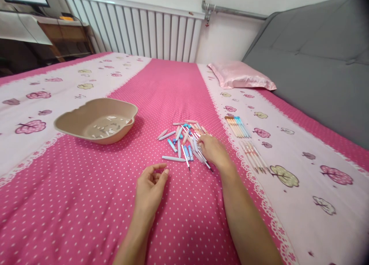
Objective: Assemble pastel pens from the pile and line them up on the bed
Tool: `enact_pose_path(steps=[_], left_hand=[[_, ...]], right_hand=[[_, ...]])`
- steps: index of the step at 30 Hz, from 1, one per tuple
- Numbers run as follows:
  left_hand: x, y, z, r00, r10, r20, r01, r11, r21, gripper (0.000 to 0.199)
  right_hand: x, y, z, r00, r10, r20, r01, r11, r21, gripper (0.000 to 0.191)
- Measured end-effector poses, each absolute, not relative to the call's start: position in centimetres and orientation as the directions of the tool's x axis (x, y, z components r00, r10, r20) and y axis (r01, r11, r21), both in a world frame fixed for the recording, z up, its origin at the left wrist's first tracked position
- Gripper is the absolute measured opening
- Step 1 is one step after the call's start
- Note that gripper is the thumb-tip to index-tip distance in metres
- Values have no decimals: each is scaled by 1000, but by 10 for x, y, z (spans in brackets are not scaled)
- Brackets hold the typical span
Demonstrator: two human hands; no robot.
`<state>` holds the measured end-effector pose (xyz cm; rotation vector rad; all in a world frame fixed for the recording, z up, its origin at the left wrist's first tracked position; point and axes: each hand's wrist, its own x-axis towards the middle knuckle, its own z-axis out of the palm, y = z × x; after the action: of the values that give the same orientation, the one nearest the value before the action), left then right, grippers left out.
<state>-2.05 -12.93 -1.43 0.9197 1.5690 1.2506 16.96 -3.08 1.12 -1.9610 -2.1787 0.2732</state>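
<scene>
A loose pile of pen parts (pixel 179 146), pale, blue and pink barrels with thin refills, lies on the pink dotted bedspread. My right hand (pixel 211 149) reaches onto the pile's right side, its fingers bent down among the parts; whether they grip one is hidden. Nearer to me and left of the pile, my left hand (pixel 152 182) hovers with curled fingers, thumb and forefinger apart, holding nothing. Right of the pile lie a row of orange and blue pens (pixel 238 127) and, below it, a row of pale pens (pixel 253 156).
A beige basin (pixel 96 121) with small white pieces inside stands at the left. A pink pillow (pixel 240 75) lies at the back right, beside a grey headboard (pixel 311 61). Behind the bed are a white radiator (pixel 135 27) and a desk (pixel 65 32) with a monitor.
</scene>
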Motion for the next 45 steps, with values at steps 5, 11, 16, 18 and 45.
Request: enact_pose_path(steps=[5,11,16,18,45], left_hand=[[-20,-130,-14,-310,929,-203,14,218,976,43],[-21,-129,-17,-302,933,-197,26,215,976,42],[-21,-128,-16,-296,932,-208,16,223,975,43],[-21,-129,-15,-299,931,-208,27,226,974,43],[-19,-127,-7,-295,947,-126,-109,97,989,33]], right_hand=[[171,-31,11,-55,998,41,957,64,-282,29],[169,-30,13,-101,991,88,904,128,-407,23],[154,-36,16,-315,944,97,775,314,-549,17],[145,-40,16,-398,913,84,733,372,-569,16],[105,-60,9,-641,755,-139,284,65,-957,17]])
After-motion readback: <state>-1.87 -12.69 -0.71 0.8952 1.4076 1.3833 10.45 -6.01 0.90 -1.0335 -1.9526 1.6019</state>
